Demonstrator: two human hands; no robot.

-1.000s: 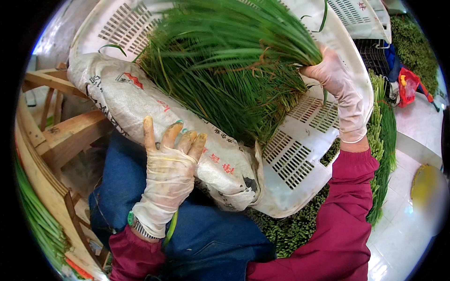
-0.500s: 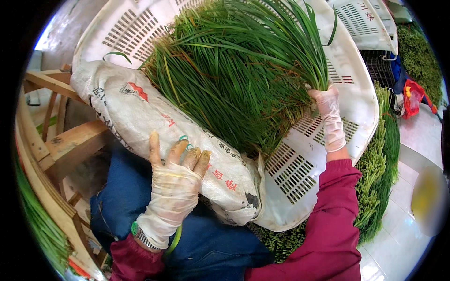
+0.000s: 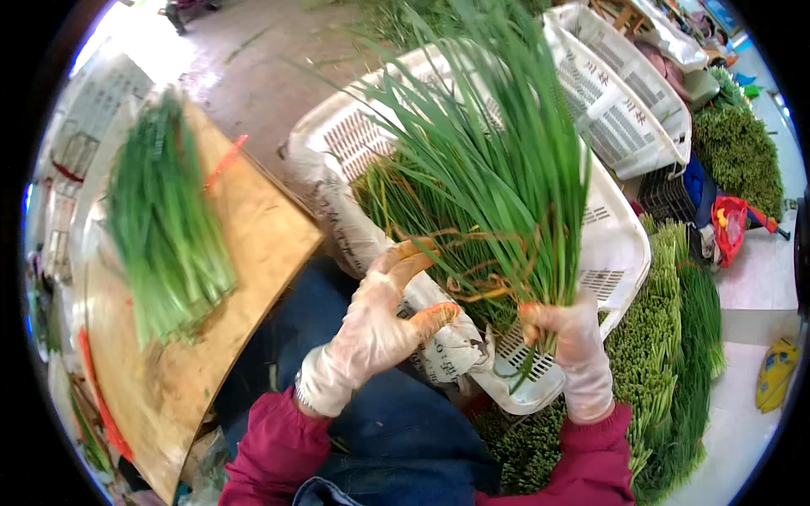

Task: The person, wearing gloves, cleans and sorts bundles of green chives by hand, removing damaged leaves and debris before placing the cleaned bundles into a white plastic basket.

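While the right hand (image 3: pixel 572 333) grips greens (image 3: pixel 540 202), the left hand (image 3: pixel 380 319) spreads nearby.

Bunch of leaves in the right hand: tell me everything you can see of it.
The bunch of leaves is long, narrow, green and grass-like, loosely gathered, with no tie visible. The gloved right hand grips it near the lower end, where short ends and one drooping blade show. It stands roughly upright over the white basket, fanning up and leftward; its tips blur. Brown, withered-looking strands stick out at its lower left, close to the left hand; whether they touch is unclear.
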